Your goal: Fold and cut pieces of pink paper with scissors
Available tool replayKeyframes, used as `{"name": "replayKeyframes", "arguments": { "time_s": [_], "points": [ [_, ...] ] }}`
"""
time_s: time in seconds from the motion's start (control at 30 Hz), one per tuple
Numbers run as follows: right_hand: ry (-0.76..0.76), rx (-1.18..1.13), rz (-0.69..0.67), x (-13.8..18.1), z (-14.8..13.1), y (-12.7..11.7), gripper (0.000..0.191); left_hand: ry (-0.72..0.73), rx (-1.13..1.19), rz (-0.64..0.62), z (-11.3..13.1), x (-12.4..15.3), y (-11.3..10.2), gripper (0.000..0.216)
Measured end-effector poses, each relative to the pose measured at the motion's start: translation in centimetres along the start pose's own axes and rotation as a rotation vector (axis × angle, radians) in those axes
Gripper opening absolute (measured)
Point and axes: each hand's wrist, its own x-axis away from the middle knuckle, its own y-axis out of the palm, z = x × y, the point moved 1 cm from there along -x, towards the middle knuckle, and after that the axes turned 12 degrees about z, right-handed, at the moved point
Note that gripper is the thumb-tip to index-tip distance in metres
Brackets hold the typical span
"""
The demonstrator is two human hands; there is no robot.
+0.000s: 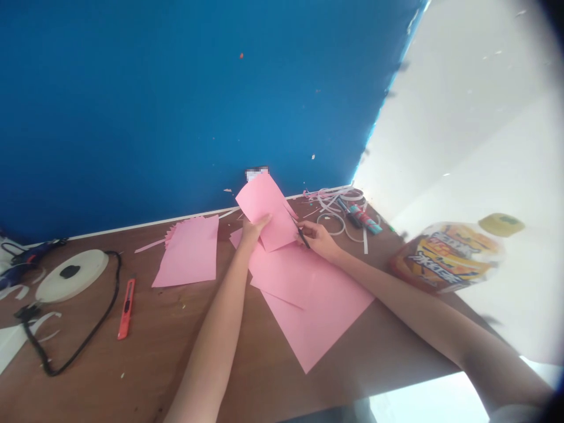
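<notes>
My left hand (253,229) grips a pink paper sheet (267,211) and holds it tilted up above the brown table (167,352). My right hand (318,238) is closed round a thin dark tool (302,235), probably scissors or a pen, whose tip touches the right edge of that sheet. Larger pink sheets (308,299) lie flat under both hands. Another pink sheet (190,252) lies to the left, with a folded pink piece behind it.
A red utility knife (126,301) lies at the left. A white round device (70,274) with a black cable (79,346) sits further left. White paper strips and markers (352,212) lie by the blue wall (176,106). A bottle (449,255) lies at the right.
</notes>
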Motion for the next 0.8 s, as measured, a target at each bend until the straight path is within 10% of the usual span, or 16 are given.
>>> {"name": "replayKeyframes", "arguments": {
  "time_s": [0.8],
  "points": [
    [-0.070,-0.125,0.033,-0.5,0.9,-0.1,0.035,-0.020,-0.060,-0.162,-0.2,0.4,0.0,0.064]
  ]
}}
